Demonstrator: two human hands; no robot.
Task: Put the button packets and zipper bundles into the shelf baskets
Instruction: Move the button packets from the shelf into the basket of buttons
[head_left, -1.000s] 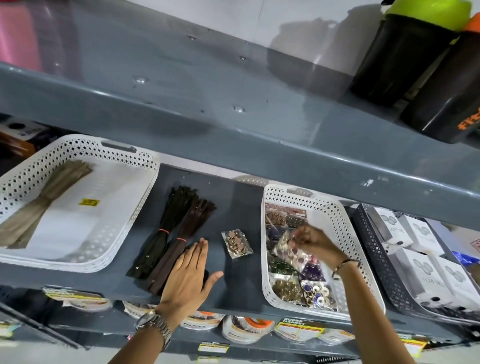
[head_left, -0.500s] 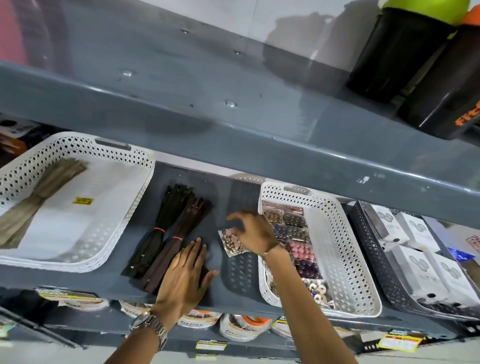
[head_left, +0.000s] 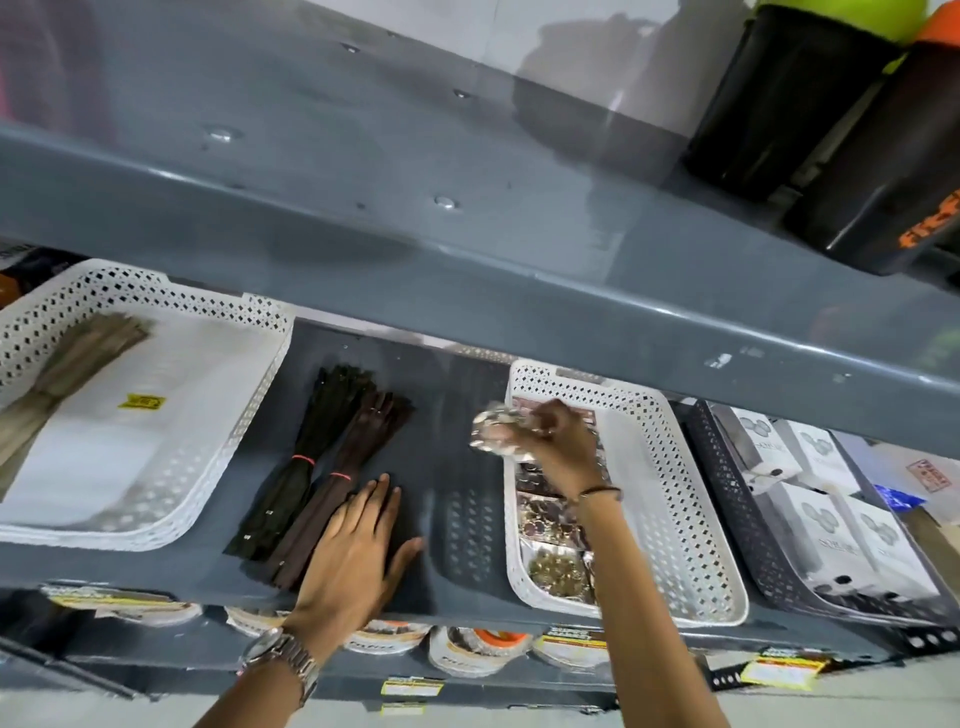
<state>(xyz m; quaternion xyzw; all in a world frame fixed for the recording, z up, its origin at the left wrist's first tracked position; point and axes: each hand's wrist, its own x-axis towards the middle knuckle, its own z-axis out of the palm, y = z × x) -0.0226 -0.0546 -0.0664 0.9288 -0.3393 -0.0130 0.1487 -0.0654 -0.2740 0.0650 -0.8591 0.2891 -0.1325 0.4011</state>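
My right hand holds a clear button packet lifted over the left rim of the right white basket. Several button packets lie in a column along that basket's left side. Two dark zipper bundles, each tied with a red band, lie on the grey shelf between the baskets. My left hand rests flat on the shelf, fingers spread, touching the brown bundle's lower end. The left white basket holds a tan zipper bundle.
A dark basket with white boxes stands to the right. The upper shelf's edge overhangs the work area, with black shaker bottles on top. Round packages and price tags line the shelf below.
My right hand left the white basket, reached left to the packet lying on the shelf, picked it up and carried it back toward the basket. My left hand stayed put.
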